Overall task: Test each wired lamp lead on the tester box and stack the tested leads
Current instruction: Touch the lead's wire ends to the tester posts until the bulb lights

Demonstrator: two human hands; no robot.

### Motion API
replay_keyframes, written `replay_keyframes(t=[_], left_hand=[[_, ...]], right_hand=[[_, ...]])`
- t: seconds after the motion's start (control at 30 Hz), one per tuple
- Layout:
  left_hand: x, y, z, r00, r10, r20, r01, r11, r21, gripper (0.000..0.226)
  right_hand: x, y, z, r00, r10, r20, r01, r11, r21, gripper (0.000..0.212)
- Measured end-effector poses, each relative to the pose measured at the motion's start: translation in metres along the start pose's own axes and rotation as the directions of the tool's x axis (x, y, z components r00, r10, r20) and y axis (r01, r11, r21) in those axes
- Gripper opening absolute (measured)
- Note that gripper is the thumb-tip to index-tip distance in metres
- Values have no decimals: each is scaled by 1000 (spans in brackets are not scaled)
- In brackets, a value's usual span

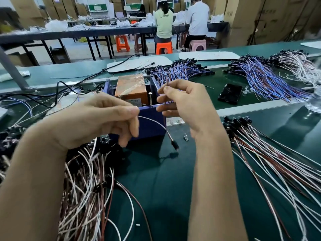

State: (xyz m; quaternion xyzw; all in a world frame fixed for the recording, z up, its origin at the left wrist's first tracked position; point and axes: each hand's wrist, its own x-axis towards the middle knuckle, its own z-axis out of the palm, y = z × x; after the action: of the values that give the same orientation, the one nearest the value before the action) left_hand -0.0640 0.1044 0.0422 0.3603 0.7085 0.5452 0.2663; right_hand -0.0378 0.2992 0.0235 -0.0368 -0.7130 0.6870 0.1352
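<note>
**One lead held over the tester box**

We hold a single lamp lead (157, 123) in front of the tester box (139, 108), which stands on the green table (173, 188) between our forearms. Our left hand (97, 119) pinches the white wire end between thumb and forefinger, just at the box's near blue edge. Our right hand (184, 105) pinches the brown wire end between thumb and forefinger, raised above the box's right wall. From our left fingers the white wire arcs down to the right, and the black lamp socket dangles just above the table, beside the box's front corner.

A tangled heap of brown-and-white leads (86, 188) lies below our left wrist. A fanned stack of leads (269, 153) lies to the right, sockets toward the box (their wires spread away to the right). Farther back lie bundles of blue-wired leads (180, 72), and a black phone (230, 93) rests well to the right of the box.
</note>
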Motion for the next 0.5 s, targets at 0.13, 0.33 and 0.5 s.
replay_keyframes(t=[0.13,0.33,0.5], left_hand=[[26,-19,20,976,-174,-132,205,939,277,25],[50,-40,37,940,-55,-338,281,688,669,17],[51,-37,36,928,57,-368,223,705,674,15]], right_hand=[[-11,-11,-1,993,-83,79,92,989,-118,21],[-25,-13,-16,972,125,199,-47,933,-358,36],[-6,-25,-56,935,320,152,-179,799,-575,20]])
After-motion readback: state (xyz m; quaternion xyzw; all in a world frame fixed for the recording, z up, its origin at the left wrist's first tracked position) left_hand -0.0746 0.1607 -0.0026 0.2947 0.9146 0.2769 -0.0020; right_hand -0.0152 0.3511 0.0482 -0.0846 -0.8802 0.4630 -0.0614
